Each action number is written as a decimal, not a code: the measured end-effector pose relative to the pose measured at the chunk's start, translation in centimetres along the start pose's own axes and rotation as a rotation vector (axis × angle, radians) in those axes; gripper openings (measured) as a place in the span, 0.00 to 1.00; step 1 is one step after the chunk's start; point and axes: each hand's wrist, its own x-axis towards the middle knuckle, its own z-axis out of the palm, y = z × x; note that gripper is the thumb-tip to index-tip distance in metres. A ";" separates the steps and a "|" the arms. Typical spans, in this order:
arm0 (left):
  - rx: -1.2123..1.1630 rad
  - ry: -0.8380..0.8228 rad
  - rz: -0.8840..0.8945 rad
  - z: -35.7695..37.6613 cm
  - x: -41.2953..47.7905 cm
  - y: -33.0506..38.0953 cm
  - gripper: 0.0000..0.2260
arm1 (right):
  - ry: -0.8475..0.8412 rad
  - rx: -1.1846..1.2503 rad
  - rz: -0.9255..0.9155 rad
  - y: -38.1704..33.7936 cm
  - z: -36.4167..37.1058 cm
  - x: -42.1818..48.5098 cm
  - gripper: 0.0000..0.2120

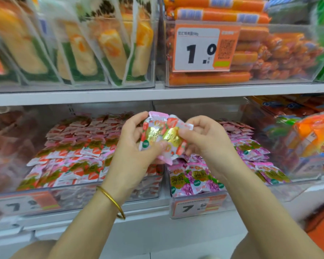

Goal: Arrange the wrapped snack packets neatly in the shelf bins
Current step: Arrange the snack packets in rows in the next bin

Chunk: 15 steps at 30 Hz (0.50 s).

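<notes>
Several packets (154, 134), count unclear, pinched between left hand (133, 152) and right hand (206, 139).

White upper shelf (101, 98) across mid-frame bearing a left bin (82, 86) and right bin (269, 82); lower shelf (148, 219) bearing two packet bins (101, 193) side by side.

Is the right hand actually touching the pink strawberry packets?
Touching. Head view: the right hand pinches the pink strawberry packets at their right side, thumb pressed on their front.

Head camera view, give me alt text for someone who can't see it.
A left hand and right hand hold a few pink strawberry snack packets in front of a clear bin of matching packets, beside a second bin of purple packets.
</notes>
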 end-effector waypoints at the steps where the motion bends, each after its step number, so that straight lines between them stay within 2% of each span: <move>1: -0.026 0.006 -0.024 -0.3 0.1 0.1 0.25 | 0.031 0.064 0.029 0.1 0.0 0.2 0.06; 4: -0.046 0.014 -0.082 -0.7 0.1 0.5 0.20 | 0.063 0.143 0.074 0.2 0.1 0.5 0.12; 6: -0.060 0.020 -0.108 -0.8 0.0 0.7 0.19 | 0.034 0.170 0.082 0.3 0.2 0.5 0.20; 8: -0.066 0.031 -0.129 -0.9 0.0 0.7 0.18 | -0.010 0.224 0.077 0.2 0.4 0.4 0.22; 11: -0.048 0.057 -0.149 -1.2 0.0 0.6 0.17 | -0.042 0.281 0.082 0.1 0.7 0.2 0.11; 13: -0.030 0.074 -0.160 -1.5 0.1 0.4 0.17 | -0.030 0.207 0.064 0.2 0.9 0.2 0.04; 15: -0.023 0.087 -0.158 -1.8 0.1 0.3 0.17 | -0.004 0.069 0.024 0.2 1.3 0.2 0.03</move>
